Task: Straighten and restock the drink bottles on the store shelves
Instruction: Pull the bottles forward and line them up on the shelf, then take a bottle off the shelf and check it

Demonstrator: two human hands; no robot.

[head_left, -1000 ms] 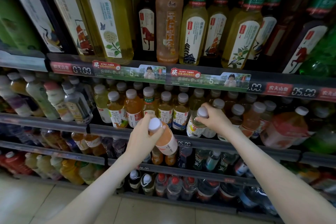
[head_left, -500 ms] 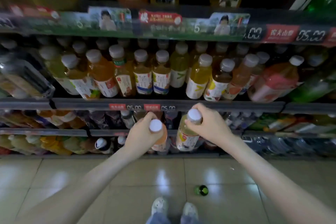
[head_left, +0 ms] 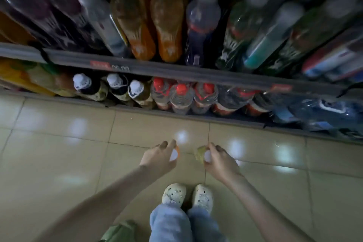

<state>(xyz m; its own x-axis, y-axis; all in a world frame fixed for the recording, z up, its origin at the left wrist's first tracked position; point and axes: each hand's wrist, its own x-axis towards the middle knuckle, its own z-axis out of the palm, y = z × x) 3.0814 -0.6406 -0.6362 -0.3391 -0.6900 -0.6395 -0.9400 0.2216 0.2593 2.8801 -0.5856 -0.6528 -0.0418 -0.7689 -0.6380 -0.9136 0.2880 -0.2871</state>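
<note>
Orange bottle (head_left: 174,154) is gripped at the cap in your left hand (head_left: 157,160), yellow bottle (head_left: 199,153) in your right hand (head_left: 220,163), both low over the floor (head_left: 59,153) near the bottom shelf (head_left: 216,120). I'd stand them flat, clear of your shoes (head_left: 173,192).

Bare forearms (head_left: 110,188), pale blue jeans (head_left: 170,220), cream perforated clogs (head_left: 173,194), and a green garment (head_left: 119,230) at the hip

Your shoes (head_left: 173,194) stand on the tiled floor (head_left: 59,153); red-capped bottles (head_left: 181,98) crowd the bottom shelf (head_left: 225,121), orange bottles (head_left: 169,31) the shelf above it (head_left: 196,73).
</note>
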